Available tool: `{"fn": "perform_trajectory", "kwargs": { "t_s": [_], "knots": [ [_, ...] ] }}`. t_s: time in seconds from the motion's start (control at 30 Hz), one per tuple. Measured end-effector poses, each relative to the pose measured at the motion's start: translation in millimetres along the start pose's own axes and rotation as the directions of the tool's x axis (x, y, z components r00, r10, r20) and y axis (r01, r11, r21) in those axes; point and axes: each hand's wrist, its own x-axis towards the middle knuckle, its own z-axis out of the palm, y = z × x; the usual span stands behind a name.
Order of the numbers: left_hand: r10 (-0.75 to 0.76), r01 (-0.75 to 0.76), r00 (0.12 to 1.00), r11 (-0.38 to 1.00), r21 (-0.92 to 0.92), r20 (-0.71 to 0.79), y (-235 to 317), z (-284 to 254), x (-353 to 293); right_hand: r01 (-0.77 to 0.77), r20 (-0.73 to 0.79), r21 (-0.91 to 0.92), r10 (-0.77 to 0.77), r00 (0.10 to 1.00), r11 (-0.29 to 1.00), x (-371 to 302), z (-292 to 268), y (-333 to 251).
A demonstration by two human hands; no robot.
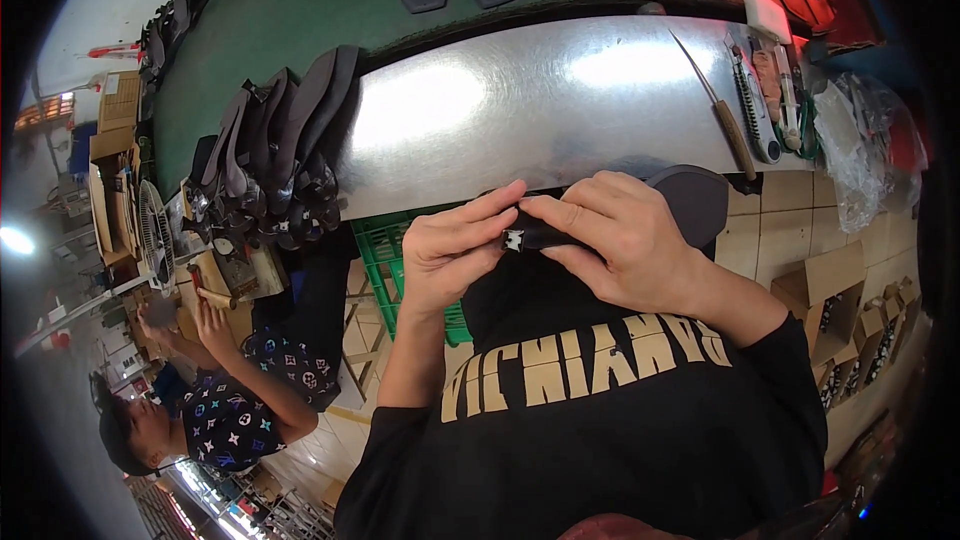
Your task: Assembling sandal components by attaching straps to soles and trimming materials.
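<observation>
Close to my body, at the near edge of the metal worktop, I hold a black sandal (692, 202) in both hands. Its dark, flat sole sticks out beyond my right hand (625, 235), whose bent fingers and thumb are closed on the black strap part (540, 236). My left hand (455, 252) pinches the other end of that part, its fingers straight and pressed together with the thumb. A small, shiny silvery piece (514, 240) shows between the two hands. My palms and fingers hide much of the sandal.
On the shiny metal worktop (500, 140), a wooden-handled awl (735, 135), a utility knife (757, 115) and other tools lie at right. Black sandals (270, 150) are heaped at left; more line the green belt (290, 0). A green crate (385, 270) stands below. A co-worker (230, 390) works at left.
</observation>
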Motion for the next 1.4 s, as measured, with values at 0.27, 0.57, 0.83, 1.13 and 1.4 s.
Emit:
{"fn": "perform_trajectory", "kwargs": {
  "t_s": [0.27,0.57,0.83,1.13,1.4],
  "knots": [
    [-0.236,0.228,0.966,0.97,-0.081,-0.104,5.4,10.2,-0.3,-0.157,0.015,0.206,0.157,0.987,0.966,-1.0,9.4,11.0],
    [-0.474,0.413,0.865,0.859,-0.302,-0.165,-0.9,17.7,-3.9,-0.289,0.165,0.188,0.26,0.951,0.939,-4.9,12.2,15.6],
    [-0.444,0.39,0.86,0.89,-0.238,-0.251,-4.5,24.8,-1.7,-0.081,0.165,0.099,0.064,0.984,0.992,-5.3,10.3,24.7],
    [-0.516,0.451,0.807,0.853,-0.264,-0.287,-12.4,25.4,0.5,-0.128,0.178,0.166,0.097,0.979,0.978,-13.5,17.5,26.7],
    [-0.525,0.445,0.8,0.844,-0.299,-0.289,-3.5,27.1,4.9,-0.08,0.025,0.128,0.077,0.997,0.989,-17.6,25.6,27.4]
  ]
}}
